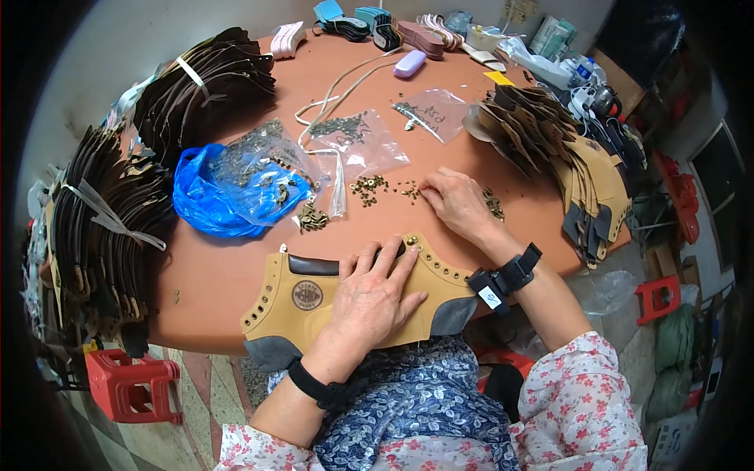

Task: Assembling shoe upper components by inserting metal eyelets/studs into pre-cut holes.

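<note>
My left hand (pixel 371 297) lies flat with spread fingers on a tan leather shoe upper (pixel 322 323). The upper has rows of eyelet holes, a dark padded collar (pixel 312 265), grey lower corners and a round dark stamp. A brass stud (pixel 411 241) shows at its top right corner, by my left fingertips. Farther off, my right hand (pixel 459 206) rests on the table, fingers drawn together at a small scatter of brass studs (pixel 411 191); whatever they pinch is too small to make out. Left of that sits a larger pile of brass pieces (pixel 368 188).
Tied stacks of dark uppers (pixel 118 212) line the left edge of the brown table (pixel 503 294). More tan uppers (pixel 593 184) are stacked at right. A blue plastic bag (pixel 212 200), brass hooks (pixel 312 218), clear bags (pixel 369 145) and a white cord (pixel 339 184) lie in the middle.
</note>
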A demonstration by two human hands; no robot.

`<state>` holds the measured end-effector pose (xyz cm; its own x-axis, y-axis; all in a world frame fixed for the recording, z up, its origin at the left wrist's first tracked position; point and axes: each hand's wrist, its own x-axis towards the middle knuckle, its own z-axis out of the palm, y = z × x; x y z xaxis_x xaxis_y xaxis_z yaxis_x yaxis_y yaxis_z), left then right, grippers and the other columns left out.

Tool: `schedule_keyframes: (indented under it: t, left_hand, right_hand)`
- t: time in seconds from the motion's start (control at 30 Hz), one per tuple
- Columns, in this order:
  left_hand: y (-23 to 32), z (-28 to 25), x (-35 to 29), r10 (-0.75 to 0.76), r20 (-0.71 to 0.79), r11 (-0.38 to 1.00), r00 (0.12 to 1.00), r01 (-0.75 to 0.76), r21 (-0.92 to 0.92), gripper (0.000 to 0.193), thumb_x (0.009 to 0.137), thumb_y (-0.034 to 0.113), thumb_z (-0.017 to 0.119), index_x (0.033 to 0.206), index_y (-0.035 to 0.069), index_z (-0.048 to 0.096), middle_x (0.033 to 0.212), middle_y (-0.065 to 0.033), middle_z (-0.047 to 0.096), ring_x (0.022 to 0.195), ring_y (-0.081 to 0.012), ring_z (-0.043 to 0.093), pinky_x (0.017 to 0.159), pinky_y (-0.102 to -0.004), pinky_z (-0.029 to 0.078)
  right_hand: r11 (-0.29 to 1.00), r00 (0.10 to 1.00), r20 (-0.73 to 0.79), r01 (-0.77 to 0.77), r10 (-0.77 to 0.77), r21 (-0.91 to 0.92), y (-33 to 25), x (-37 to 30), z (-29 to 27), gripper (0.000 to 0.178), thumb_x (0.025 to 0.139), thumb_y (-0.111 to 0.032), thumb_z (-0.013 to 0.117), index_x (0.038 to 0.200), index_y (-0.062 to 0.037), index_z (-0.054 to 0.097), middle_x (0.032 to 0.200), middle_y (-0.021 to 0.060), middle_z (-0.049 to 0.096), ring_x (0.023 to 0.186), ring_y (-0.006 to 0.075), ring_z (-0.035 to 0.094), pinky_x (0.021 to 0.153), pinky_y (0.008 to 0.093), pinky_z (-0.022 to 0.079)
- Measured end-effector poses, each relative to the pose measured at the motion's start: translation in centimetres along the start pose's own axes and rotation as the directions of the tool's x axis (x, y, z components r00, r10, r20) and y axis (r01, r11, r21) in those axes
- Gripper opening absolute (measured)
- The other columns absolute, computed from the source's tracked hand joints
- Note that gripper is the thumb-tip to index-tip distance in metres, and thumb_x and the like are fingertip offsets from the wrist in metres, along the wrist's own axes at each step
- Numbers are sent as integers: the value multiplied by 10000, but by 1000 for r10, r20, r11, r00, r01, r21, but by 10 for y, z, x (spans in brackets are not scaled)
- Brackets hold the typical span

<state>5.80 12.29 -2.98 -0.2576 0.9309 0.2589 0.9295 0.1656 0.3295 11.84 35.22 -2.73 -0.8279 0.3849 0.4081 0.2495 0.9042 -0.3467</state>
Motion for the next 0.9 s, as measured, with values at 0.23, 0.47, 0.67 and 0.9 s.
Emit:
schedule_keyframes:
  t: [0.23,0.47,0.67,0.9]
  left_hand:
    - [0,-1,-1,-7,11,1000,1000,7,-9,617,853,450,673,1366,127,557,1425,-117,476,1297,-310,445,1065,-491,318]
    - [0,1,0,-3,-11,1000,1000,3,4,615,849,450,675,1361,127,564,1419,-118,485,1293,-303,452,1063,-489,321]
    - [0,1,-1,-4,-6,1000,1000,4,10,616,852,453,672,1367,135,558,1413,-119,489,1293,-304,452,1060,-489,326]
    - [1,0,1,-1,-4,1000,1000,1,8,631,851,455,674,1381,138,545,1410,-122,490,1292,-310,452,1061,-491,322]
  right_hand:
    - [998,998,48,51,-50,-25,1,3,7,102,859,-123,654,913,-37,661,882,140,642,858,353,637,734,432,503]
    - [993,999,39,24,-29,117,0,-6,-3,130,849,-105,648,885,19,645,843,169,651,780,336,639,711,404,510]
    - [894,976,138,-211,170,395,-39,-49,-22,109,840,-70,631,875,33,648,805,173,677,723,281,670,676,359,527]
    - [912,992,10,-119,125,393,-48,-66,-14,69,833,-40,667,894,-7,665,812,152,679,721,285,680,654,345,529]
